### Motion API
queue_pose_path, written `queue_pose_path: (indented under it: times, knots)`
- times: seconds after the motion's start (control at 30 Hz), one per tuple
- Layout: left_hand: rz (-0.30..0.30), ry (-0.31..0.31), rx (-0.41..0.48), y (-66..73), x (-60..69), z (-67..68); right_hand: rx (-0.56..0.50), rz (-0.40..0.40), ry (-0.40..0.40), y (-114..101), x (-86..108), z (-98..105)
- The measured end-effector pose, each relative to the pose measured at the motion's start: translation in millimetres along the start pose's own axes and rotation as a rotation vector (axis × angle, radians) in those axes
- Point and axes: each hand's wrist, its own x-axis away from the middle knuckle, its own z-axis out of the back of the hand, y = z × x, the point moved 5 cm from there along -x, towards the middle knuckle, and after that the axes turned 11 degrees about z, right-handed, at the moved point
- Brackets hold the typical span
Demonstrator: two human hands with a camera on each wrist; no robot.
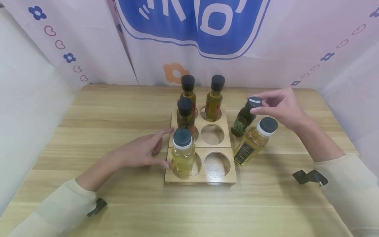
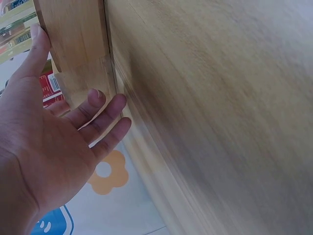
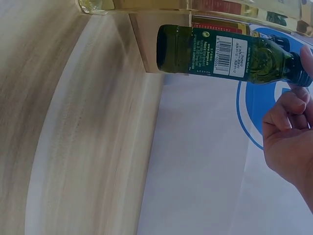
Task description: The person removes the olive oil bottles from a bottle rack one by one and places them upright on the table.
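Bottle in my grip: the dark green bottle [image 1: 242,120] is leaning a little, right of the rack [image 1: 204,179] and just beside the yellow bottle [image 1: 251,144]; I am not seeing for certain whether its base is touching the tabletop [image 1: 133,204].
Right hand [image 1: 281,108]: I am pinching the dark cap [image 1: 254,102] between thumb and fingers, with nothing supporting the glass lower down.
Left hand [image 1: 139,154]: my fingers are spreading loosely and holding nothing, the thumb and index tips resting against or very near the rack's left side.
Cap risk: with only the top being pinched, the bottle could be swinging or slipping out, its weight hanging below my fingertips.
Yellow bottle risk: it is standing close by, so a swinging base or my own wrist could be tipping it.
Rack risk: a low sideways swing could be catching its right edge and, with my left hand bracing so lightly, shoving it or rattling its bottles.
Bottle count: six are showing; three black-capped bottles [image 1: 212,105] and one clear bottle [image 1: 183,158] are standing in the rack, while the yellow and dark green ones are outside it.
Hole count: six are showing, four of them holding bottles.
Rack sections: two are meeting at one seam.
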Motion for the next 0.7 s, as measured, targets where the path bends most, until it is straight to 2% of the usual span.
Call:
queue_pose_path:
  times: [0.23,0.43,0.53,0.7]
  knots:
    - [-0.006,0.0,-0.004,0.0,-0.4,0.0,0.031,-0.014,0.003,3.7,0.7,-0.2]
    - [-0.002,-0.008,0.001,0.2,-1.2,0.3,0.011,-0.024,0.013,8.2,2.7,-0.4]
    - [0.0,-0.011,0.007,0.0,-1.1,-0.1,0.03,-0.057,0.012,12.6,4.9,-0.2]
    - [0.008,-0.015,0.016,-0.7,-0.4,-0.5,0.128,-0.129,0.005,20.9,9.7,1.0]
